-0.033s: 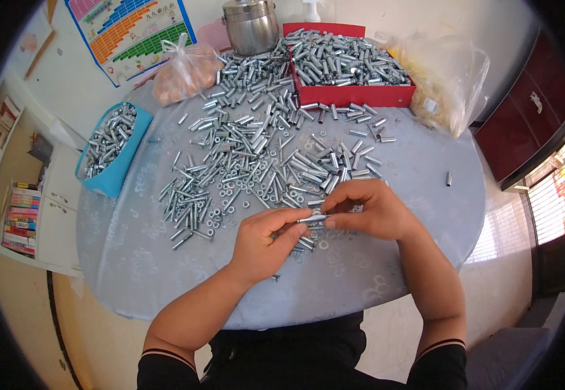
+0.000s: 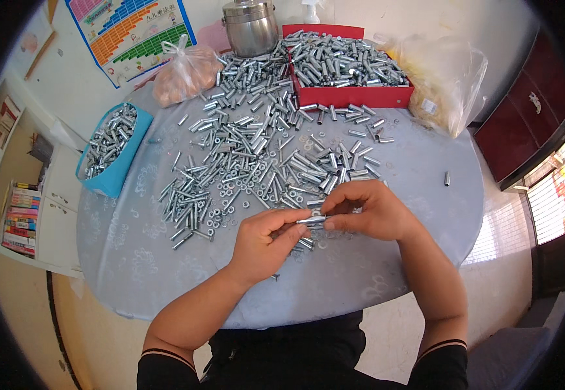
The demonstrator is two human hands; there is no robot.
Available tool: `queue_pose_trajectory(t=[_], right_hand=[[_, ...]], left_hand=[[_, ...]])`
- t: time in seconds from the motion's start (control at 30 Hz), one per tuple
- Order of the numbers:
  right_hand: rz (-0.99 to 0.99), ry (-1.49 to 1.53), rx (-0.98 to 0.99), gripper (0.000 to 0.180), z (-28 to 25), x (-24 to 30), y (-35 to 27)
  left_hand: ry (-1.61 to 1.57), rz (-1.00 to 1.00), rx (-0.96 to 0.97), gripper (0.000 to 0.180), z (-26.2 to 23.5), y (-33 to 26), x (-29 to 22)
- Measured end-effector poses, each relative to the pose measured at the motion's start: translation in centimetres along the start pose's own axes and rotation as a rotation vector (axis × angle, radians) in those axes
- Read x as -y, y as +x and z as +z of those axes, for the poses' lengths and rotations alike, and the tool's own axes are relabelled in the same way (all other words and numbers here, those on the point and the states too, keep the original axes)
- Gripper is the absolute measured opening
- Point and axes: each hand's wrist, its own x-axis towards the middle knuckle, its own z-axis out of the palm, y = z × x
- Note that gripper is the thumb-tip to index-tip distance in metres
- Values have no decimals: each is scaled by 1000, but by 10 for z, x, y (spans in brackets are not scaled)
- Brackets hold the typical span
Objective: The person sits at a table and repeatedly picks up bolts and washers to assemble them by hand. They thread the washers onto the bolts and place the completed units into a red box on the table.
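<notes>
A grey-covered table takes up the room, with a red box well beyond the right hand, a blue bin out left of the left hand, and loose bolts spread just past both. Thumb and fingers of each hand pinch a slim silvery metal piece held between the two.

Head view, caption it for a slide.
Left hand and right hand hold a metal piece over a table strewn with bolts.
</notes>
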Motion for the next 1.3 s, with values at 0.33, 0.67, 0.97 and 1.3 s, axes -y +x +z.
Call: queue_pose_trajectory(t=[0.33,0.67,0.97,1.3], right_hand=[[205,113,-194,22,18,33,-58],[167,-434,-224,22,-8,20,-129],[4,-592,-161,19,-11,-8,-143],[-73,-838,-124,13,13,-7,-98]], left_hand=[[-367,-311,153,28,19,-16,-29],[-381,-250,105,27,34,-27,-22],[-391,-243,91,27,35,-30,-14],[-373,-222,33,26,20,-26,-14]])
